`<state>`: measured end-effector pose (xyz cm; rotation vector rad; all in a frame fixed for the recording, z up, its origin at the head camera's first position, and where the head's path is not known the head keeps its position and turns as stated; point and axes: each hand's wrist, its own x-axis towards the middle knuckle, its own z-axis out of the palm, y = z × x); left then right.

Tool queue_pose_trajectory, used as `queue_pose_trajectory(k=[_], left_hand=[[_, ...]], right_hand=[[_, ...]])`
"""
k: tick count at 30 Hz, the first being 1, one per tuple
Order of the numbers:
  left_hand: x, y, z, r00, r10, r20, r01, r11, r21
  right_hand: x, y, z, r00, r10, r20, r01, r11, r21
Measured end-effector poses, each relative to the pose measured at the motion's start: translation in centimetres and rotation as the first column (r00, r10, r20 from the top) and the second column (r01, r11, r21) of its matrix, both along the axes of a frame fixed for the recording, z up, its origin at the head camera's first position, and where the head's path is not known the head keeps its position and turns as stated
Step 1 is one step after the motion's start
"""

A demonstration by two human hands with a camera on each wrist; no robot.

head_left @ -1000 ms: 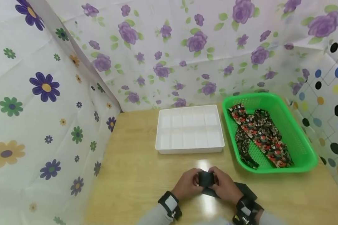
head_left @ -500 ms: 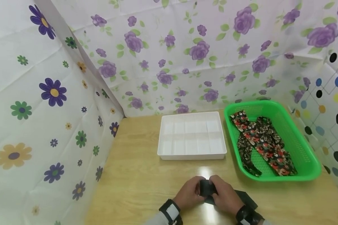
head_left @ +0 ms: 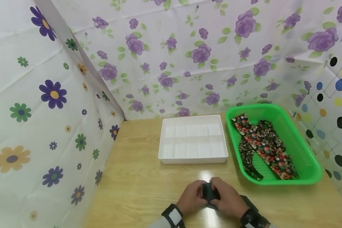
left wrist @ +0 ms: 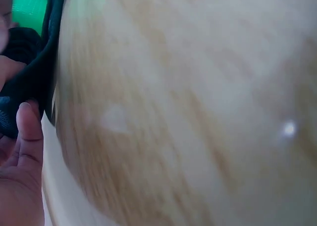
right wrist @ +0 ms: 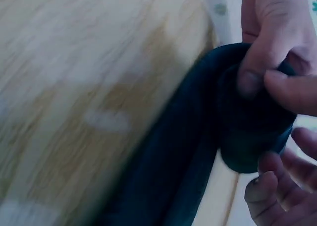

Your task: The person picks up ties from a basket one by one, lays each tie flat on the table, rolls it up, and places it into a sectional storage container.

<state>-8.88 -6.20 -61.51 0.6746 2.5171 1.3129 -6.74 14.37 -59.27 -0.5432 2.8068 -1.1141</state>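
Observation:
A dark necktie (head_left: 207,193), partly wound into a roll, is held low over the table at the front. My left hand (head_left: 190,197) grips the left side of the roll with curled fingers. From the other side my right hand (head_left: 231,199) pinches it, thumb near the front. The flat loose end of the necktie runs out to the right beneath the right hand. In the right wrist view the coiled roll (right wrist: 247,132) has fingers pressing its top and side. Only the thumb side of the left hand (left wrist: 27,161) shows in the left wrist view.
A white divided tray (head_left: 193,160) stands behind the hands. At the right a green basket (head_left: 306,161) holds patterned cloth strips (head_left: 255,139). Flowered sheets (head_left: 159,57) enclose the wooden table (head_left: 136,177) at the back and left, a dotted sheet at the right.
Both hands stay together on the roll, their fingers shifting around it. The loose end shows less at the right than before. The head view has tilted slightly.

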Motion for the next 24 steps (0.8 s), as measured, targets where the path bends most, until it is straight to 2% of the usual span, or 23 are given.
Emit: queue_pose_trajectory(k=[2, 5, 11, 16, 19, 24], left_hand=[[0.1, 0.0, 0.0, 1.000, 0.000, -0.007, 0.000, 1.000, -0.001], [0.1, 0.0, 0.0, 1.000, -0.005, -0.016, 0.005, 1.000, -0.006], [0.5, 0.0, -0.3, 0.999, -0.015, -0.030, 0.014, 0.999, -0.029], [0.5, 0.1, -0.1, 1.000, -0.019, -0.009, 0.019, 1.000, -0.014], [0.3, 0.2, 0.0, 0.999, -0.022, -0.024, 0.022, 1.000, -0.007], [0.2, 0.3, 0.2, 0.996, -0.022, -0.082, 0.019, 0.999, -0.045]], right_hand=[[0.0, -0.2, 0.2, 1.000, 0.016, -0.017, -0.016, 1.000, 0.020], [0.0, -0.1, -0.6, 0.999, 0.002, -0.047, -0.002, 1.000, 0.001], [0.0, 0.5, -2.8, 0.997, -0.052, -0.057, 0.041, 0.982, -0.187], [0.1, 1.0, -3.9, 0.995, -0.102, -0.004, 0.096, 0.953, -0.287], [0.0, 1.1, -3.5, 0.995, -0.097, 0.020, 0.098, 0.963, -0.249], [-0.2, 0.7, -0.9, 1.000, -0.012, -0.009, 0.011, 1.000, -0.013]])
